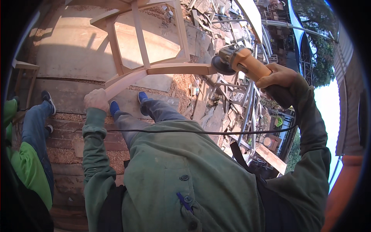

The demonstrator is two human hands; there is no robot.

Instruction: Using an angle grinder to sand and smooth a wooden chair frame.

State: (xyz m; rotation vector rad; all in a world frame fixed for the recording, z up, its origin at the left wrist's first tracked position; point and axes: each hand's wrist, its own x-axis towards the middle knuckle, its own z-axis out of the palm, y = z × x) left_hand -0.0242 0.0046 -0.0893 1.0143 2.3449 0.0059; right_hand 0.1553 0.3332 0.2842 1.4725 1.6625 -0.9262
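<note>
An unpainted wooden chair frame stands tilted in front of me, its legs and rails pointing away. My left hand is closed round the near left end of its curved wooden piece. In my right hand is a yellow-orange angle grinder, gripped by its body. The grinder's dark round disc is at the right end of the chair's curved rail, touching or very close to it; I cannot tell which. A black power cord stretches across my front below both hands.
Boards and sawdust cover the ground. Wood offcuts and metal poles lie heaped at the right. A person in a bright green top is close on my left, near another wooden frame. Corrugated metal rises at far right.
</note>
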